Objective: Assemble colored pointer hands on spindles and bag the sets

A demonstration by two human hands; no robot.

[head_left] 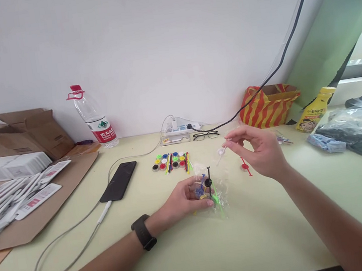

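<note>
My left hand (185, 197) grips a clear plastic bag (222, 188) low over the table. Small parts in black, blue, yellow and green, each a round disc with a thin stick, show in or against the bag. Up and to the right, my right hand (257, 149) pinches a white part (221, 151) of the same shape between thumb and fingertips, apart from the bag. A red part (245, 167) lies on the table just below the right hand. Coloured discs (161, 160) and thin sticks (186, 161) sit in rows behind the bag.
At left are a phone (118, 182) on a cable, a water bottle (98, 120), a cardboard box (28, 130) and stacked white tags (4, 200). A power strip (180, 129) and glasses (206, 136) stand at the back. A striped bag (264, 106) and yellow bottle (314, 110) are at right.
</note>
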